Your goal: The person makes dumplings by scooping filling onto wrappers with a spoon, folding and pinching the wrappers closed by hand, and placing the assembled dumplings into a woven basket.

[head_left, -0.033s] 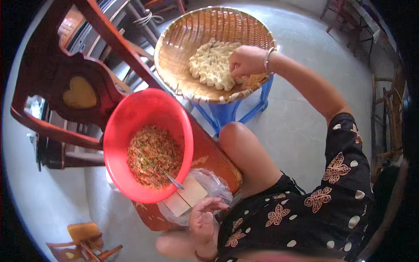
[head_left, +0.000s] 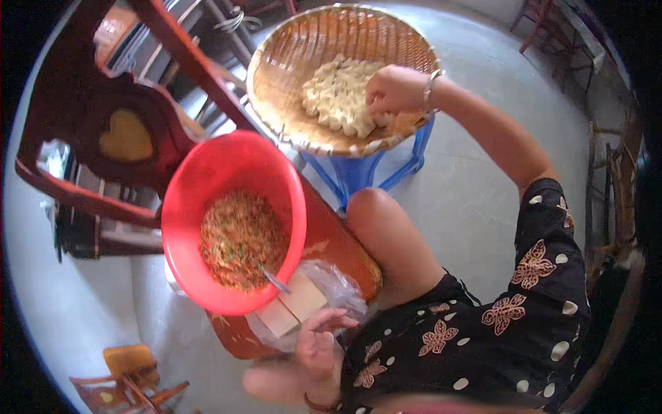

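Observation:
A round woven bamboo tray (head_left: 283, 83) holds a cluster of pale dumplings (head_left: 334, 90). My right hand (head_left: 396, 90) reaches into it from the right, fingers bent down among the dumplings at the cluster's right edge; what they hold is hidden. Low in the view, my left hand (head_left: 318, 345) is palm-up with curled fingers apart and nothing visible in it. It is just beside stacks of square dough wrappers (head_left: 302, 291) on clear plastic. A red plastic bowl (head_left: 186, 207) of chopped filling (head_left: 234, 234), with a metal spoon handle (head_left: 274, 278), stands above and left of that hand.
The bowl and wrappers rest on a wooden chair (head_left: 338, 248) with a heart-cutout back (head_left: 83, 124). The tray sits on a blue plastic stool (head_left: 355, 176). A small wooden chair (head_left: 127, 359) is at lower left; more wooden furniture (head_left: 614, 186) lines the right.
The scene sits very slightly higher in the frame than just before. Both hands keep about the same pose and place.

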